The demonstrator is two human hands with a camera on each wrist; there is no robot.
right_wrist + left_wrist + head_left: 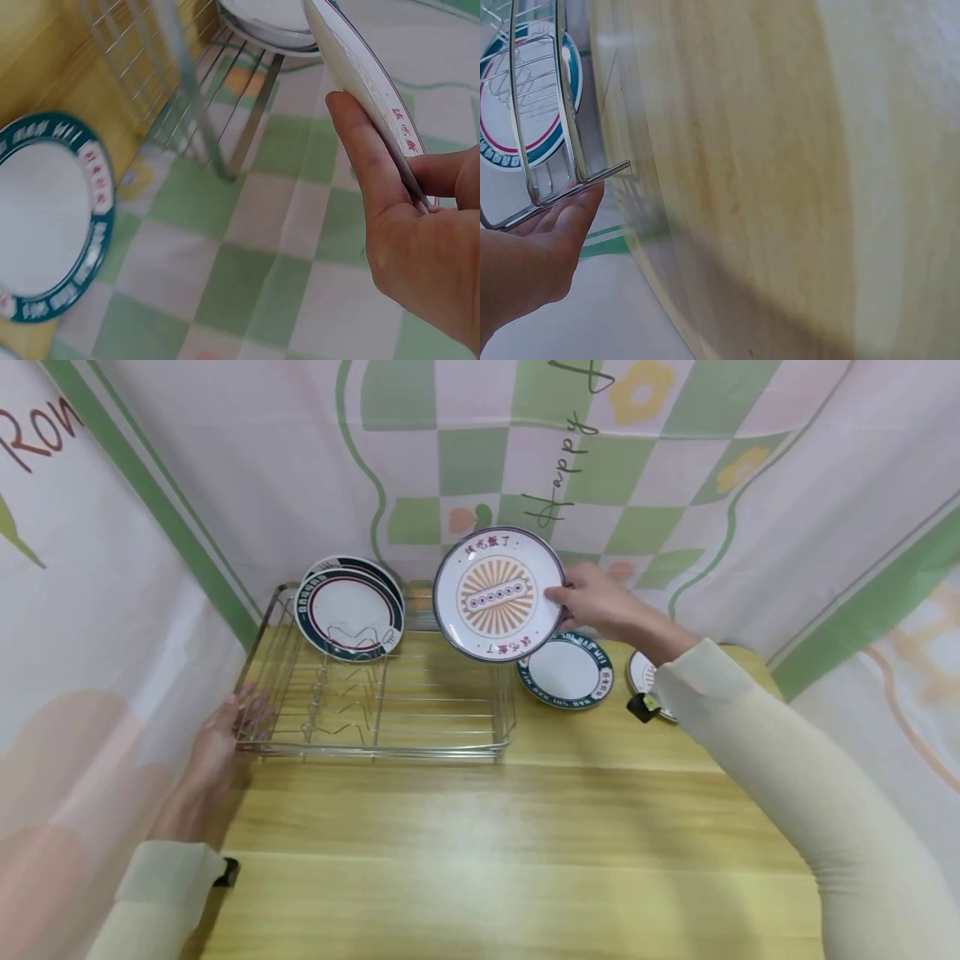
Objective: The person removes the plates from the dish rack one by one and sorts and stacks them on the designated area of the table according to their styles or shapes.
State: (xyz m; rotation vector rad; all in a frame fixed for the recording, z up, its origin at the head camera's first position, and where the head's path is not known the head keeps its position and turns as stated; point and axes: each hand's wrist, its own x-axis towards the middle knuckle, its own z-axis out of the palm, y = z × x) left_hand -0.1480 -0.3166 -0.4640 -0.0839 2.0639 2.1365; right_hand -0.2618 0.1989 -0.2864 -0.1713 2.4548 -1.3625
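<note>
While the right hand [596, 597] pinched it: plate [495, 597] hung tilted near the rack [390, 749].
Left hand [216, 739]: gripped the rack's left end.
Worktop [465, 843]: bore the rack.

Home-like kitchen corner, with a wire dish rack [375, 749], patterned plates [498, 595], wooden table [480, 852], printed fabric [472, 460].

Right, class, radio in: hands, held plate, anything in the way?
Right hand: fingers pinching plate, aloft. Left hand touching rack. Other plates may crowd rack's far left; otherwise no obvious obstruction.
</note>
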